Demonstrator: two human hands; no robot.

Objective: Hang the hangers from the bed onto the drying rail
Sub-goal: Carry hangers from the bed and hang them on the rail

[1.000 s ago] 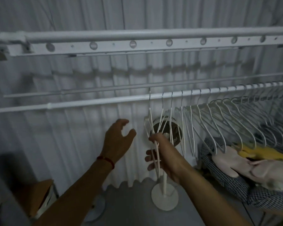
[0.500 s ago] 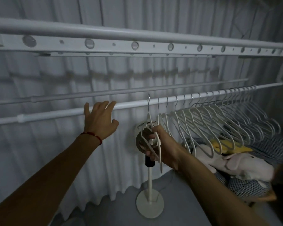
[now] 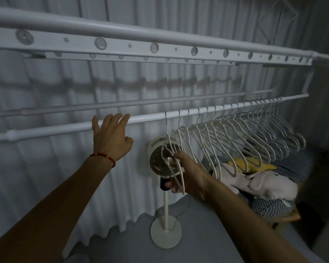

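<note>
Across the frame's middle, rail: a long white metal drying rail is running from the left edge up toward the upper right, with a thinner second rod behind it.
Left hand: the left hand, wearing a red cord bracelet, is reaching up left of centre with fingers spread and straight, their tips lying at the rail; it is gripping nothing.
Held hanger: a white wire hanger is hanging by its hook on the rail at centre, at the left end of the row.
Right hand: the right hand is curling its fingers around that hanger's lower part, gripping it.
Fan: a white pedestal fan with a round base is standing on the grey floor behind the held hanger.
Hung row: a row of white hangers is hanging along the rail toward the right.
Lower right: a pile of pink and yellow clothes is lying on checked fabric.
</note>
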